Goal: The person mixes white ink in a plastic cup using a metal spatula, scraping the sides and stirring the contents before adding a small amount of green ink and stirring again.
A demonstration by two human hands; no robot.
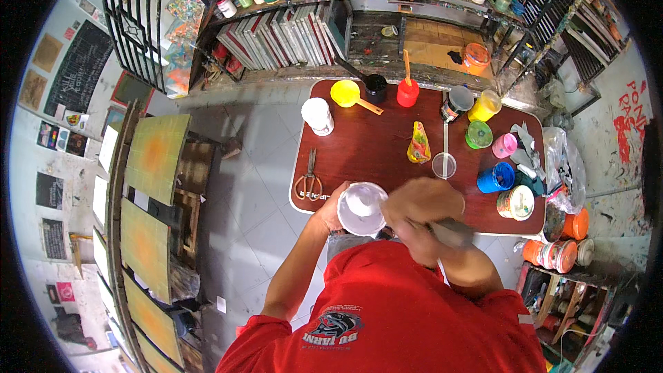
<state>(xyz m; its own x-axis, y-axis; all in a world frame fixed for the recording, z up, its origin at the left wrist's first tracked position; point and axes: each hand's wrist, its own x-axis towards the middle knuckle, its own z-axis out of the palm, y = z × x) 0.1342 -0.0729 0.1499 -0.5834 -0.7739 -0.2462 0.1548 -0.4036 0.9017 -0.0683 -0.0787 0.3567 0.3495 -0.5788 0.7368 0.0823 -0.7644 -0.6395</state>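
Observation:
My left hand point(333, 208) grips a white plastic tub point(370, 224) by its left side, at the table's front edge. Whitish, faintly lilac paint point(361, 202) lies inside. Just right of the tub, my right hand point(423, 235) is smeared by motion, and its fingers cannot be made out. A brown blur and a greyish flat shape show about it; I cannot tell what they are. Left of the tub lie scissors point(310, 178) with orange-brown handles. Beyond my right hand are a yellow pouch with red and green marks point(418, 145) and a clear round long-handled scoop point(444, 165).
A dark red table point(387, 131) bears a white jar point(318, 117), a yellow cup point(344, 93), a red cup point(407, 94) and a blue tub point(496, 177). Boards point(157, 155) stand on a rack at left. Framed screens point(283, 38) fill a shelf behind.

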